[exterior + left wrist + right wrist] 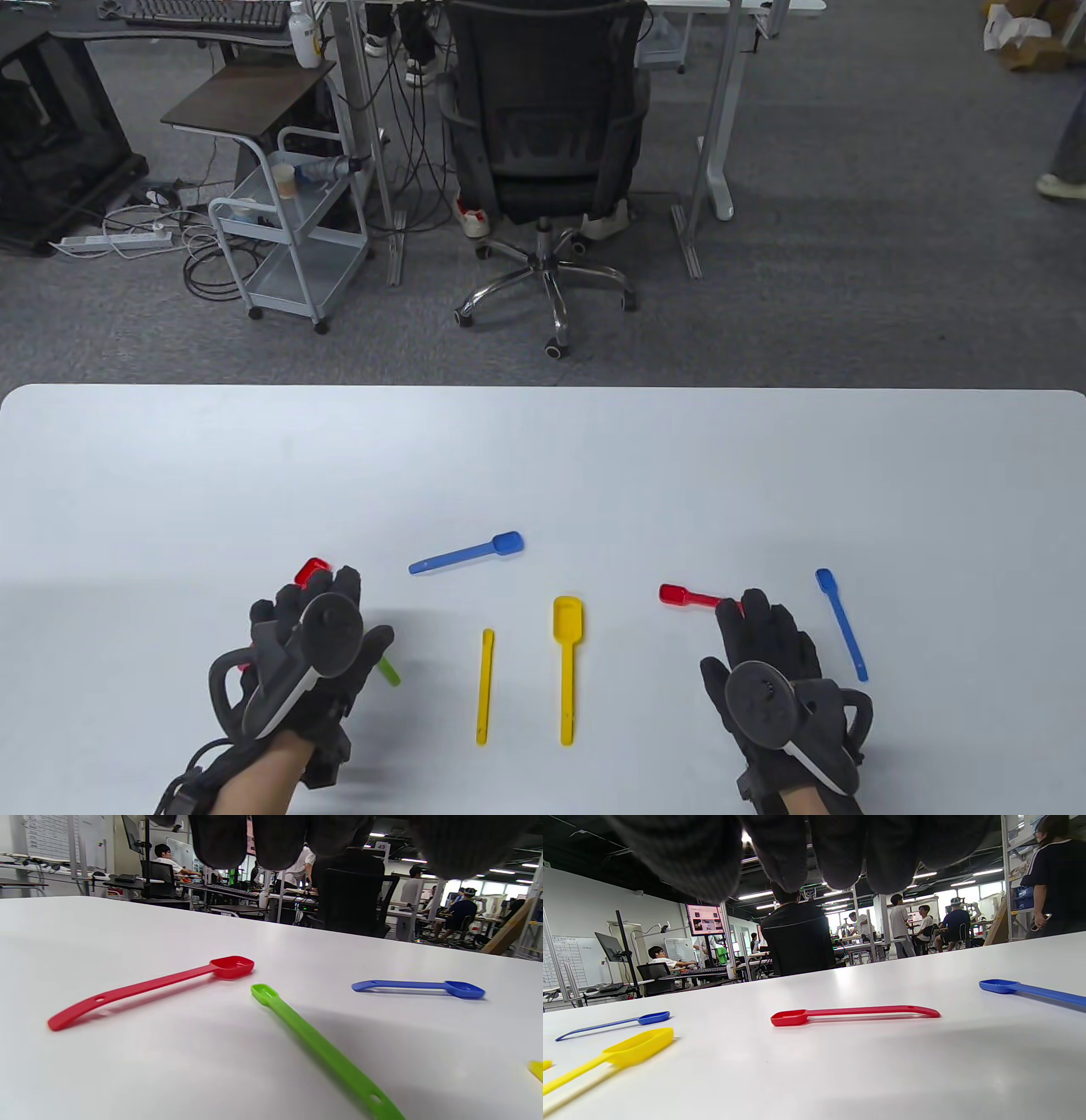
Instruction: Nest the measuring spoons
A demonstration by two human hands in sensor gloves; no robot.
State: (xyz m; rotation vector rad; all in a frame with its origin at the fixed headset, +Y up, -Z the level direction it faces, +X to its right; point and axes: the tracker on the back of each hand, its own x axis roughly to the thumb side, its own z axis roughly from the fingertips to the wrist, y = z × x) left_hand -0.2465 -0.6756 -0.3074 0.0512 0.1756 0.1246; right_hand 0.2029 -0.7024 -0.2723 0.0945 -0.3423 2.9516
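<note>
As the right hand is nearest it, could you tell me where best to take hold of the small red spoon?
Probably the handle of the small red spoon, pinched across its sides from above: it lies flat on the table, bowl away, handle end under the right hand.

We wear black knitted sensor gloves on both hands: the left hand (310, 645) and the right hand (768, 658). A dark grey ring-handled tracker with a round disc face and a white strip is strapped on each. Bare skin shows at both wrists; black cables trail from the left wrist.
</note>
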